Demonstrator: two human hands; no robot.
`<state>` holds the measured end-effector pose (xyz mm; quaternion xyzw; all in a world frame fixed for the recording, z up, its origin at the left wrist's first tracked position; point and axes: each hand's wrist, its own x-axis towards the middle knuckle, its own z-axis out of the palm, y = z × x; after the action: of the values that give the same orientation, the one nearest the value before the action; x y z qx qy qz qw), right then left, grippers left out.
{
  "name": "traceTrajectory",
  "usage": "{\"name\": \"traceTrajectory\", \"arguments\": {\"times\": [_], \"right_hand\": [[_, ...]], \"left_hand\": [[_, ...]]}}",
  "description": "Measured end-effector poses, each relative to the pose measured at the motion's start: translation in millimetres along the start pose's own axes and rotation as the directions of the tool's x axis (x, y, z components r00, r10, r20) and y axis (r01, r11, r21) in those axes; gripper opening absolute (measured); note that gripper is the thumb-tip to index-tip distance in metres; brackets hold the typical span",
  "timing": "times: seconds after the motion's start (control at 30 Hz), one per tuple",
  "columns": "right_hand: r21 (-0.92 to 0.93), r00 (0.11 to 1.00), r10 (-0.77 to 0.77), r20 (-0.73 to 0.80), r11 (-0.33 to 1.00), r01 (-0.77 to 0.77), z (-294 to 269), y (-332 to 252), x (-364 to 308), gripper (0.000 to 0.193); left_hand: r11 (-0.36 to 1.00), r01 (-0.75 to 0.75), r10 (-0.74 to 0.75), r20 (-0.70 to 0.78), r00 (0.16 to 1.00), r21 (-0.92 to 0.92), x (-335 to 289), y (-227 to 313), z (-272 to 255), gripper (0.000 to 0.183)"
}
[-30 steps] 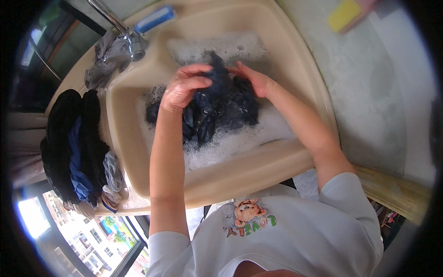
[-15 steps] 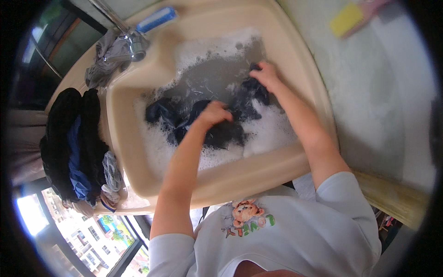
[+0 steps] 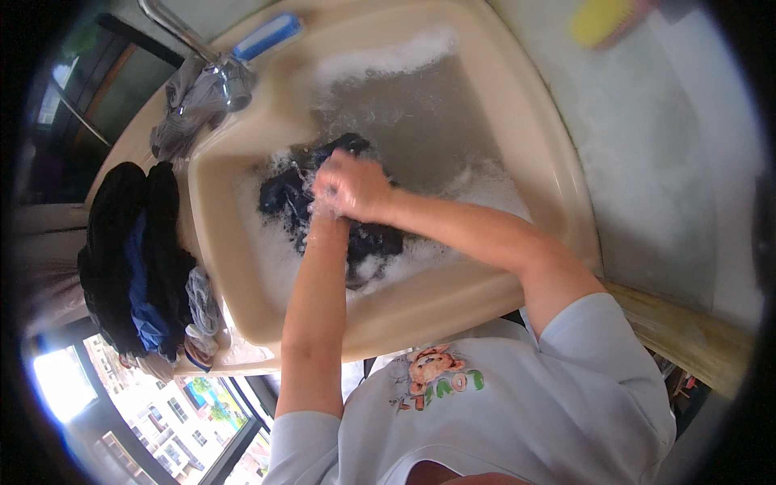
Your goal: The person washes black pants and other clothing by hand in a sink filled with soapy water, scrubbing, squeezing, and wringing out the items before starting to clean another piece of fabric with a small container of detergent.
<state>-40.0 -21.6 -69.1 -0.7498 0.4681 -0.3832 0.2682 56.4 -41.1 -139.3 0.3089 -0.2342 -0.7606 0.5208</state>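
A dark, soaked garment (image 3: 368,242) lies bunched in the sudsy water of a beige basin (image 3: 558,162). Over its middle, my two hands are pressed together, with water splashing around them. My right hand (image 3: 356,184) is on top, its fingers curled closed against the wet cloth, slightly blurred. Beneath it, my left hand (image 3: 322,198) is mostly covered, and its fingers are hidden. Dark folds of the garment spread out to the left of my hands and above them.
A chrome faucet (image 3: 234,81) stands at the basin's upper left, beside a grey cloth (image 3: 182,113) and a blue-and-white brush (image 3: 268,36). Dark clothes (image 3: 117,242) are heaped on the left ledge. Something yellow (image 3: 600,23) sits at the upper right.
My right hand has swung left from the basin's far right side onto my left hand. The dark garment is gathered leftward, leaving cloudy water at the right.
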Motion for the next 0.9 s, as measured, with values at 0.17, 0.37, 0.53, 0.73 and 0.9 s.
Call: {"name": "traceTrajectory", "arguments": {"times": [0.17, 0.37, 0.53, 0.73, 0.9], "right_hand": [[-0.231, 0.832, 0.548, -0.087, 0.802, -0.551, -24, 90, 54, 0.032], [-0.227, 0.798, 0.552, -0.243, 0.767, -0.600, -107, 168, 11, 0.051], [-0.276, 0.831, 0.474, 0.292, 0.873, -0.402, -112, 157, -14, 0.051], [0.320, 0.538, 0.843, -0.022, 0.515, -0.795, -79, 121, -12, 0.052], [-0.049, 0.977, 0.214, 0.001, 0.976, -0.213, -21, 46, -8, 0.025]], "left_hand": [[0.916, 0.366, -0.253, -0.472, 0.844, 0.164, 12, 15, 56, 0.037], [-0.204, -0.032, 0.260, 0.086, 0.962, 0.978, -9, 13, 69, 0.067], [0.183, 0.121, -0.202, -0.083, 0.976, 0.976, 10, 1, 18, 0.056], [0.924, 0.369, -0.334, -0.263, 0.905, 0.097, 11, 36, 7, 0.040], [0.895, 0.425, -0.335, -0.418, 0.844, 0.140, 11, 28, 47, 0.057]]}}
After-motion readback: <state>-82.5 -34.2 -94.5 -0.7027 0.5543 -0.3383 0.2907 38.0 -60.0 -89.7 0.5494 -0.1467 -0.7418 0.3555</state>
